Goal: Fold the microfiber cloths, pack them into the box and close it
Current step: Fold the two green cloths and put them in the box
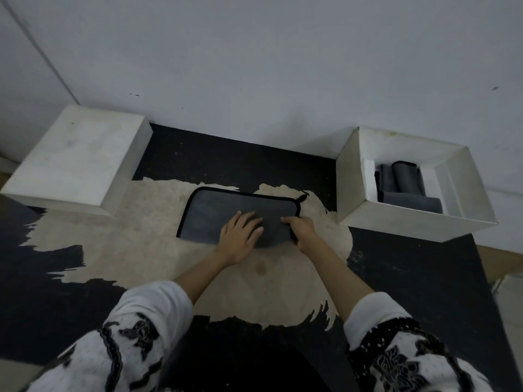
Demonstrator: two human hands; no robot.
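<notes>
My left hand (239, 236) presses flat, fingers straight, on the grey cloth (226, 213); my right hand (301, 230) pinches its near-right edge. The open box (410, 222), holding folded cloths (407, 185), stands beyond my right hand.

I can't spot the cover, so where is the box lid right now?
In the head view, the box lid sits far left against the wall, opposite the open box on the right, left of the grey cloth.

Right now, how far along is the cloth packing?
Done: folded grey cloths already sit in the open white box. In hand: the left hand presses a grey cloth flat on the table while the right hand grips its edge. Left: finish folding, pack it, fit the lid.
</notes>
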